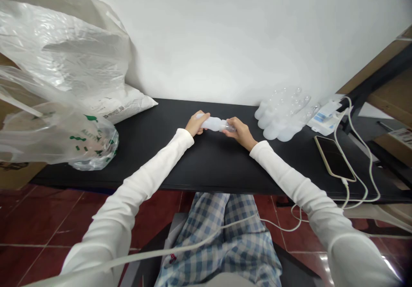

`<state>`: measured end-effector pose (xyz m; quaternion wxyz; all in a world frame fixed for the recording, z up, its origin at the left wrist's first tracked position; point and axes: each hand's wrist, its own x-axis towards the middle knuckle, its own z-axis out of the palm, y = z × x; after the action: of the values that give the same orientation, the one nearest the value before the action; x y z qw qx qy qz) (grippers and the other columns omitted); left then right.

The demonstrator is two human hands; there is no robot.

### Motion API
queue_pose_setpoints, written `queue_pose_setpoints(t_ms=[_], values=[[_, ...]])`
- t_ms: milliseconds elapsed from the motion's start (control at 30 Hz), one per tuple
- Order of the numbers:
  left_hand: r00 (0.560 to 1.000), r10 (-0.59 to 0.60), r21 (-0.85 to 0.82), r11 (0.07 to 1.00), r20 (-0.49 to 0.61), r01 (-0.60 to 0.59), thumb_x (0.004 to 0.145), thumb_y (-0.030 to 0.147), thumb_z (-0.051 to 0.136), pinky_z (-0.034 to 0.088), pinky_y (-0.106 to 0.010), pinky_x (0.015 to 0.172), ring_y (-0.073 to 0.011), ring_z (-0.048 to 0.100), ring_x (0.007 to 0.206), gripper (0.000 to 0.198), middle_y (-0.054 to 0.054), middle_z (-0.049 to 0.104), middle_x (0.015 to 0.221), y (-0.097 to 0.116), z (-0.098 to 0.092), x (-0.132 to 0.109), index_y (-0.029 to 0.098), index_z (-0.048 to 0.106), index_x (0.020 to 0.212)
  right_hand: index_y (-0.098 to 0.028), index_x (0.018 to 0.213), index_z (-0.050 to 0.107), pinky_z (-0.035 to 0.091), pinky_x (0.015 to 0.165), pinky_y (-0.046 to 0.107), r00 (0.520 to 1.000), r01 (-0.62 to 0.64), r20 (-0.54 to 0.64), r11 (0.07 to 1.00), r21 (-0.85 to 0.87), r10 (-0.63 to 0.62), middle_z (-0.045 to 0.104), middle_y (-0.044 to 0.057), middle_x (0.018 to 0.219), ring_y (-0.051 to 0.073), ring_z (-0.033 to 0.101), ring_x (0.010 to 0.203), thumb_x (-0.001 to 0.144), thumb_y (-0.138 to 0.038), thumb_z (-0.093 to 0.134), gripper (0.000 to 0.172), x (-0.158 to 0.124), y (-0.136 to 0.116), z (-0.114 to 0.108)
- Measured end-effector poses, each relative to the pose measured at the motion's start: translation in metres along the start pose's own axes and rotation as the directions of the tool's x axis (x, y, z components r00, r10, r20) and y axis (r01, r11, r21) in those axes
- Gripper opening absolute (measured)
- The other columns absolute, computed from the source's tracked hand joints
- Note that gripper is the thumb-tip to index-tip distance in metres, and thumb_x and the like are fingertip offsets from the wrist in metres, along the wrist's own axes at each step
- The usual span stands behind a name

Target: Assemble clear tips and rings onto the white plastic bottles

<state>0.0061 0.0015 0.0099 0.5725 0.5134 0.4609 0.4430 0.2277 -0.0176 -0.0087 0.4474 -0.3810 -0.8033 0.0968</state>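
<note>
A small milky-white plastic bottle (212, 123) lies sideways between my two hands, above the black tabletop. Wrapped round its base end is my left hand (197, 123), fingers closed. At the other end, my right hand (238, 132) closes on the bottle's clear cap (228, 126). Part of the cap is hidden behind the right fingers. To the right of my right hand, several similar white bottles (283, 121) with clear domed tops stand in a tight group.
On the left, a large white plastic bag (74, 59) and a clear bag with green print (86, 141) cover that end of the black table (141, 158). At right lie a phone (334, 158), its white cable (370, 166) and a white-and-blue packet (325, 117). The cable crosses my lap.
</note>
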Motion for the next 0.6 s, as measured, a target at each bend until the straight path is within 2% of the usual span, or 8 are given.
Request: queue_pose_setpoints(t_ms=[67, 133, 200, 300, 367, 433, 533, 600], values=[[0.991, 0.131, 0.032, 0.991, -0.033, -0.13, 0.086, 0.053, 0.063, 0.021, -0.018, 0.038, -0.0042, 0.032, 0.036, 0.037, 0.007, 0.049, 0.056, -0.001, 0.008, -0.003, 0.023, 0.041, 0.083, -0.023, 0.087, 0.055, 0.054, 0.069, 0.034, 0.988, -0.113, -0.108, 0.994, 0.01, 0.113, 0.059, 0.003, 0.079, 0.018, 0.058, 0.07, 0.094, -0.063, 0.048, 0.042, 0.002, -0.006, 0.004], [0.933, 0.353, 0.159, 0.928, -0.075, -0.338, 0.084, 0.053, 0.064, 0.037, -0.02, 0.046, -0.0067, 0.045, 0.047, 0.036, 0.004, 0.056, 0.068, -0.001, 0.013, -0.005, 0.023, 0.045, 0.087, -0.023, 0.077, 0.048, 0.047, 0.061, 0.028, 0.944, -0.282, -0.14, 0.951, 0.129, 0.299, 0.05, -0.001, 0.066, 0.014, 0.049, 0.059, 0.099, -0.056, 0.039, 0.04, 0.005, -0.011, 0.007], [0.818, 0.575, 0.331, 0.777, -0.029, -0.535, 0.082, 0.053, 0.067, 0.05, -0.026, 0.063, -0.0115, 0.059, 0.067, 0.036, 0.0, 0.063, 0.084, 0.0, 0.013, -0.007, 0.022, 0.052, 0.092, -0.023, 0.07, 0.04, 0.037, 0.048, 0.024, 0.857, -0.486, -0.004, 0.811, 0.326, 0.515, 0.039, -0.005, 0.055, 0.01, 0.038, 0.049, 0.098, -0.053, 0.039, 0.041, 0.009, -0.014, 0.007], [0.664, 0.738, 0.466, 0.549, 0.12, -0.694, 0.081, 0.055, 0.067, 0.054, -0.034, 0.084, -0.0177, 0.066, 0.088, 0.039, -0.004, 0.067, 0.096, 0.002, 0.008, -0.009, 0.021, 0.058, 0.097, -0.024, 0.067, 0.037, 0.019, 0.038, 0.022, 0.728, -0.669, 0.242, 0.588, 0.454, 0.642, 0.027, -0.008, 0.045, 0.008, 0.022, 0.039, 0.096, -0.052, 0.041, 0.041, 0.015, -0.015, 0.004], [0.622, 0.768, 0.474, 0.497, 0.15, -0.727, 0.079, 0.057, 0.069, 0.054, -0.036, 0.087, -0.0193, 0.066, 0.092, 0.042, -0.004, 0.068, 0.096, 0.002, 0.006, -0.009, 0.021, 0.059, 0.098, -0.024, 0.069, 0.04, 0.016, 0.037, 0.022, 0.723, -0.679, 0.264, 0.584, 0.445, 0.639, 0.025, -0.009, 0.042, 0.008, 0.02, 0.036, 0.098, -0.056, 0.036, 0.043, 0.017, -0.014, 0.002], [0.655, 0.752, 0.443, 0.562, 0.079, -0.699, 0.077, 0.057, 0.072, 0.054, -0.034, 0.084, -0.0189, 0.066, 0.091, 0.043, -0.004, 0.067, 0.096, 0.001, 0.007, -0.008, 0.021, 0.059, 0.098, -0.023, 0.078, 0.047, 0.023, 0.038, 0.022, 0.787, -0.605, 0.178, 0.684, 0.407, 0.59, 0.033, -0.008, 0.043, 0.009, 0.028, 0.035, 0.1, -0.062, 0.027, 0.049, 0.016, -0.012, 0.0], [0.859, 0.497, 0.238, 0.855, -0.119, -0.462, 0.082, 0.058, 0.066, 0.048, -0.026, 0.058, -0.0118, 0.057, 0.062, 0.04, 0.0, 0.06, 0.077, -0.003, 0.01, -0.004, 0.021, 0.056, 0.093, -0.022, 0.105, 0.053, 0.043, 0.05, 0.025, 0.941, -0.332, -0.02, 0.931, 0.151, 0.339, 0.06, 0.0, 0.066, 0.014, 0.055, 0.05, 0.098, -0.067, 0.032, 0.05, 0.009, -0.006, -0.002], [0.97, 0.217, 0.04, 0.976, -0.113, -0.214, 0.085, 0.059, 0.062, 0.032, -0.021, 0.043, -0.0066, 0.039, 0.044, 0.039, 0.006, 0.047, 0.061, -0.004, 0.011, -0.001, 0.022, 0.052, 0.088, -0.021, 0.112, 0.054, 0.049, 0.061, 0.029, 0.993, -0.118, -0.007, 0.985, -0.124, 0.118, 0.069, 0.006, 0.085, 0.019, 0.066, 0.068, 0.095, -0.065, 0.043, 0.049, 0.004, -0.002, -0.004]])
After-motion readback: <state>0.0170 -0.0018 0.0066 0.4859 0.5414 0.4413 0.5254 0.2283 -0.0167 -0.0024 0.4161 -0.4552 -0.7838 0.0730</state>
